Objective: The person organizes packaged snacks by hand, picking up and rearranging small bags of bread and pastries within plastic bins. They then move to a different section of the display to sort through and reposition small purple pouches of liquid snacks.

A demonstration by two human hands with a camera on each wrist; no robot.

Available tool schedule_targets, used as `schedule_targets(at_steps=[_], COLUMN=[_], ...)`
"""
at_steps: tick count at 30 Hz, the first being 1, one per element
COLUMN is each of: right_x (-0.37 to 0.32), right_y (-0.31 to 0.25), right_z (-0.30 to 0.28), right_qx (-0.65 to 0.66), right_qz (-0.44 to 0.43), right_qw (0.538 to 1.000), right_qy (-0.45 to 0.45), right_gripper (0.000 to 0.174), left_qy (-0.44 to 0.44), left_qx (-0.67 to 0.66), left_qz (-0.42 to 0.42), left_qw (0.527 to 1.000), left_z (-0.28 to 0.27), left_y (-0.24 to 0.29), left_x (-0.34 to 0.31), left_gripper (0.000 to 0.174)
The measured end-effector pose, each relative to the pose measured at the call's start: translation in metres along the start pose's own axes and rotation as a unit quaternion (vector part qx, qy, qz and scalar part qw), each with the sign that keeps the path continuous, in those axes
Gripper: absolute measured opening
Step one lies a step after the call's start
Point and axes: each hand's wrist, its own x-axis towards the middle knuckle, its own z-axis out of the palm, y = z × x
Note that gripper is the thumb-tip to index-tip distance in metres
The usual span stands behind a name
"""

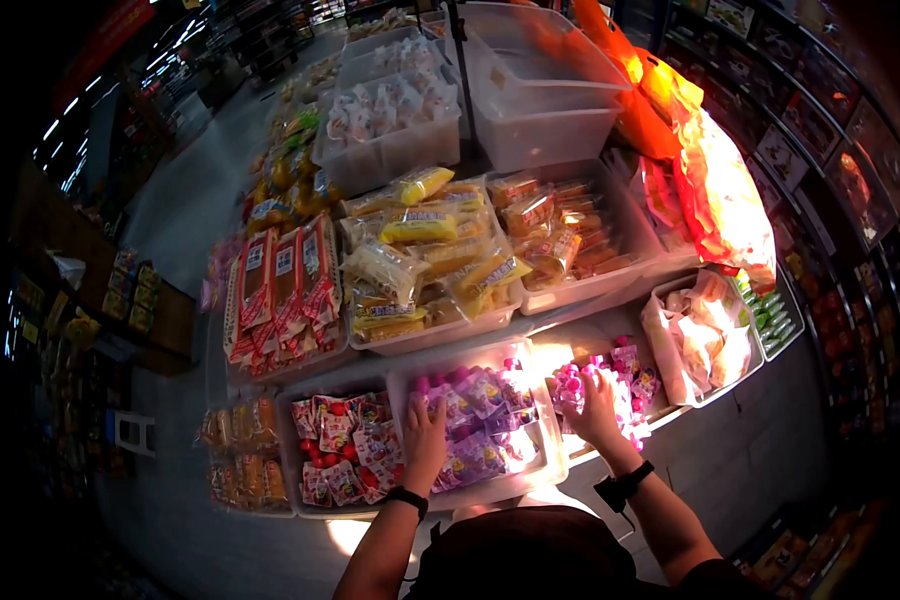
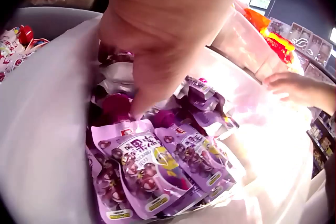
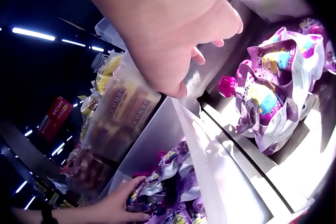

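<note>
Purple grape jelly pouches (image 2: 144, 169) with screw caps fill a white bin (image 1: 553, 462) in front of the person. My left hand (image 1: 425, 440) reaches over its left side. In the left wrist view the thumb (image 2: 147, 95) points down beside a purple cap (image 2: 116, 107); the other fingers are mostly hidden. Seen from the right wrist, the left hand (image 3: 113, 203) spreads its fingers and thumb at the pouches. My right hand (image 1: 598, 412) hovers with loosely bent fingers (image 3: 197, 56) around another group of jelly pouches (image 3: 268, 98), to the right of the bin. Nothing shows in its grasp.
Left of the pouch bin is a bin of red-capped packs (image 1: 345, 445). Behind stand bins of yellow wrapped snacks (image 1: 420, 225) and brown wrapped snacks (image 1: 555, 225). A lined bin (image 1: 660, 345) stands at right, under hanging orange and red bags (image 1: 715, 180).
</note>
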Motion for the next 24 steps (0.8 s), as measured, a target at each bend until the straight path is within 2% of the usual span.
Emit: schedule_targets(at_steps=[1, 5, 6, 8, 10, 12, 13, 14, 16, 19, 22, 23, 24], right_x=[0.003, 0.002, 0.000, -0.003, -0.010, -0.013, -0.014, -0.013, -0.018, -0.011, -0.013, -0.011, -0.011], right_y=[-0.016, -0.036, -0.043, -0.056, -0.059, -0.061, -0.066, -0.073, -0.068, -0.066, -0.042, -0.040, -0.046], right_z=[-0.008, -0.010, -0.009, -0.013, -0.001, 0.018, 0.018, 0.017, 0.039, 0.039, 0.037, 0.029, 0.016], right_qx=[-0.019, 0.122, 0.167, 0.253, 0.291, 0.426, 0.465, 0.497, 0.594, 0.698, 0.635, 0.653, 0.635], right_qz=[0.003, -0.050, -0.035, -0.007, 0.038, 0.138, 0.161, 0.203, 0.218, 0.291, 0.239, 0.313, 0.327], right_qw=[1.000, 0.991, 0.984, 0.960, 0.929, 0.830, 0.781, 0.735, 0.646, 0.523, 0.643, 0.598, 0.615], right_qy=[-0.002, -0.018, -0.052, -0.117, -0.224, -0.333, -0.385, -0.415, -0.427, -0.393, -0.357, -0.344, -0.333], right_gripper=[0.056, 0.044, 0.044, 0.043, 0.046, 0.052, 0.055, 0.056, 0.055, 0.048, 0.031, 0.029, 0.029], left_qy=[-0.005, 0.002, 0.010, -0.007, -0.030, -0.057, 0.010, 0.014, 0.020, -0.025, 0.122, 0.141, 0.123], left_qx=[-0.007, -0.063, -0.085, -0.249, -0.377, -0.464, -0.450, -0.496, -0.585, -0.588, -0.445, -0.426, -0.365], left_qz=[0.002, 0.011, 0.015, -0.058, -0.116, -0.160, -0.099, -0.084, -0.048, 0.067, 0.067, 0.060, 0.062], left_qw=[1.000, 0.998, 0.996, 0.967, 0.919, 0.869, 0.887, 0.864, 0.810, 0.805, 0.884, 0.892, 0.921], left_z=[0.001, -0.005, -0.008, -0.020, -0.041, -0.069, -0.055, -0.059, -0.069, -0.082, -0.078, -0.058, -0.053], left_y=[-0.001, -0.004, -0.004, -0.004, 0.000, 0.006, 0.013, 0.026, 0.054, 0.072, 0.070, 0.067, 0.066], left_x=[0.000, -0.001, -0.004, -0.003, 0.001, 0.004, 0.000, -0.002, -0.004, -0.005, 0.014, 0.023, 0.030], left_gripper=[0.072, 0.068, 0.067, 0.064, 0.061, 0.057, 0.057, 0.056, 0.055, 0.055, 0.057, 0.063, 0.066])
